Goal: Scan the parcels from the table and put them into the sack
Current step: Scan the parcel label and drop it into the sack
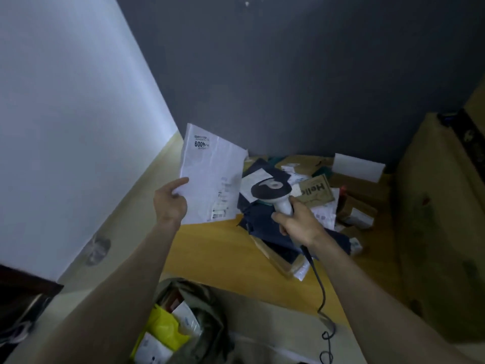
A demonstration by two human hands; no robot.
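My left hand [170,200] grips the lower left corner of a flat white parcel [210,174], holding it upright above the table's left end with its printed labels facing me. My right hand [296,222] grips the handle of a white and black barcode scanner [271,190], whose head points toward the parcel from the right. More parcels [309,200] lie piled on the wooden table [223,253]: dark blue bags, brown boxes, white mailers. Below the table's front edge stands the open grey-green sack [207,311], with a yellow bag and white parcels inside.
The scanner's black cable [322,298] runs down over the table's front edge and coils near the floor. A large cardboard box [441,232] stands at the right. A dark wall rises behind the table, a white wall at the left. A dark object [23,306] sits at the lower left.
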